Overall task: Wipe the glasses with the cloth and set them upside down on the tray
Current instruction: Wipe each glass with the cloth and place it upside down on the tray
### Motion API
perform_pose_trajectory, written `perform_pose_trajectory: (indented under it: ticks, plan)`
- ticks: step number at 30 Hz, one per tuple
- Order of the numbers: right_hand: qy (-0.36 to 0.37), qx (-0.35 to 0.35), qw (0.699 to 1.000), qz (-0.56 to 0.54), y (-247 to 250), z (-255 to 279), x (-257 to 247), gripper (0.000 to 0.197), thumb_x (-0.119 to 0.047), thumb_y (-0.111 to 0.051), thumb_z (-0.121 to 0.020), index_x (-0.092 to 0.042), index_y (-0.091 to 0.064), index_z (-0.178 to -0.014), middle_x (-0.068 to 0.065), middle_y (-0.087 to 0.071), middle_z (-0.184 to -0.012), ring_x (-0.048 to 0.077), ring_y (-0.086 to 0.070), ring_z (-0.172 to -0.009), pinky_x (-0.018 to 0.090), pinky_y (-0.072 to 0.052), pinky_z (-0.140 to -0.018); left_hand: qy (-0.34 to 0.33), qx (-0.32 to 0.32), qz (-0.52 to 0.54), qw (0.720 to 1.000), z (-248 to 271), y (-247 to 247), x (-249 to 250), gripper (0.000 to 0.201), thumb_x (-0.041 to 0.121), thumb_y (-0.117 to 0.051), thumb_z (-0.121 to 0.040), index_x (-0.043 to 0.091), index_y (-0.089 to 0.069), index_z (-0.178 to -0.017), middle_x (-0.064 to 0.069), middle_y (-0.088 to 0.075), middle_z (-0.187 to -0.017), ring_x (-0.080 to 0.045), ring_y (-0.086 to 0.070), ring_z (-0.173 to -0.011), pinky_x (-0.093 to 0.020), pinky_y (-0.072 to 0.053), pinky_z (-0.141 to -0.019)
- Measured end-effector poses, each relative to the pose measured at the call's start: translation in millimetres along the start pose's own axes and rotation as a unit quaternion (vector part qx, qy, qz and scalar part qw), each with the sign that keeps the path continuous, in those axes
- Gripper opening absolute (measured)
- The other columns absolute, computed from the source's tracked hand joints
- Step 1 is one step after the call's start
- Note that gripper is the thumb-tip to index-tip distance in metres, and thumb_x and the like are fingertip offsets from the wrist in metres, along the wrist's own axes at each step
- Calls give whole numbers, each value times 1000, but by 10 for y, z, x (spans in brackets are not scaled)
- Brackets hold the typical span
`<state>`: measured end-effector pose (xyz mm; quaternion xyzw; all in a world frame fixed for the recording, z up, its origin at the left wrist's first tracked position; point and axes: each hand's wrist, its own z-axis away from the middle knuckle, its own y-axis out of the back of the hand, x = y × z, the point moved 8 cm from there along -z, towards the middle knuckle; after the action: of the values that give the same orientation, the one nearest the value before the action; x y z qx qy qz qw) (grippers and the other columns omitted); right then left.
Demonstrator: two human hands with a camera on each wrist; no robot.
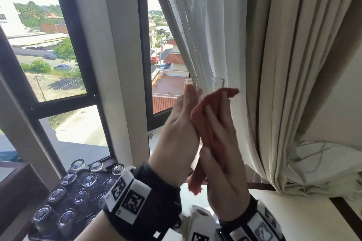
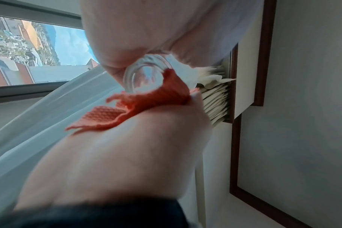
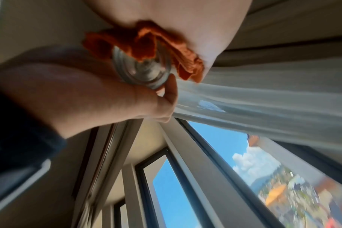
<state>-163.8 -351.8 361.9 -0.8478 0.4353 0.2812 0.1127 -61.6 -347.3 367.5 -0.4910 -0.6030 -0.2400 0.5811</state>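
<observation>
Nearest the head camera, the left hand (image 1: pixel 181 135) wraps its fingers round a clear glass (image 1: pixel 193 84) raised before the window (image 1: pixel 58 55), rim up, while the right hand (image 1: pixel 219 154) presses the red cloth (image 1: pixel 209 107) against its side with fairly straight fingers. Smooth, hard and breakable, the glass looks light but probably slippery, so the wall is likely the safest hold. Sheer curtain (image 1: pixel 205 35) hangs just behind, and upturned glasses (image 1: pixel 80 191) crowd the dark tray (image 1: pixel 34 237) at lower left.
</observation>
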Motion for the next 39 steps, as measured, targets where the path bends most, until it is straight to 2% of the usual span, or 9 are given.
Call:
perform_pose_trajectory:
  ticks: [6, 11, 14, 19, 22, 25, 30, 35, 39]
  plan:
    - [-135, 95, 984, -70, 54, 276, 332, 56, -59, -49, -98, -38, -41, -150, 14, -50, -148, 21, -60, -119, 39, -53, -91, -29, -17, -53, 998, 44, -31, 98, 79, 78, -63, -80, 9, -56, -118, 3, -74, -78, -18, -71, -73, -22, -61, -68]
    - [-191, 156, 947, -208, 272, -46, 364, 75, -54, -66, -90, -16, -42, -151, 19, -54, -145, 39, -51, -135, 56, -39, -113, -36, -19, -86, 996, 135, -75, -100, 66, 76, -69, -82, 26, -55, -123, -8, -71, -117, -17, -76, -99, -28, -62, -82]
    - [-128, 162, 965, -159, 324, -171, 161, 57, -54, -61, -93, -30, -51, -143, 4, -62, -139, 30, -57, -130, 34, -51, -103, -7, -32, -76, 997, 163, -107, -220, 66, 86, -51, -82, 38, -63, -125, 1, -61, -132, -10, -65, -118, -24, -58, -92]
    - [-132, 17, 990, -47, -6, 104, 246, 56, -51, -45, -101, -42, -31, -155, 34, -36, -152, 78, -35, -118, 81, -37, -94, -14, -5, -28, 999, 51, 26, -86, 59, 86, -40, -86, 42, -63, -118, -9, -67, -119, -32, -68, -110, -54, -55, -103]
    - [-187, 109, 970, -110, 90, 214, 388, 58, -59, -51, -97, -37, -41, -150, 35, -47, -143, 39, -64, -112, 49, -56, -88, -55, -31, -67, 996, 46, -21, 52, 56, 77, -37, -93, 37, -54, -129, 8, -69, -94, -2, -68, -85, -23, -57, -87]
    - [-210, 134, 941, -228, 179, 30, 442, 54, -40, -48, -99, -19, -45, -149, 15, -55, -145, 33, -52, -135, 58, -35, -115, -59, -51, -94, 993, 88, -117, 0, 55, 58, -37, -95, 24, -46, -138, 26, -72, -93, 10, -69, -87, -7, -51, -77]
    - [-159, 103, 970, -152, 203, -125, 230, 60, -46, -62, -93, -18, -50, -144, 4, -60, -142, 26, -52, -136, 38, -51, -104, -20, -8, -77, 997, 23, -88, -146, 67, 84, -41, -91, 38, -47, -141, 1, -63, -135, -22, -60, -133, -49, -51, -112]
    - [-200, 72, 965, -156, 77, 159, 358, 73, -63, -65, -86, -26, -50, -146, -2, -58, -144, 7, -68, -113, 22, -57, -89, -54, 9, -65, 996, -80, 18, 122, 61, 74, -35, -87, 37, -49, -133, 12, -68, -81, 0, -69, -79, -27, -55, -85]
    - [-224, 115, 940, -229, 180, 41, 455, 72, -55, -66, -89, -20, -46, -148, 15, -56, -144, 35, -55, -132, 57, -39, -113, -51, -26, -84, 995, 26, -121, 47, 59, 61, -36, -92, 25, -46, -138, 13, -69, -78, 7, -66, -66, -11, -53, -65]
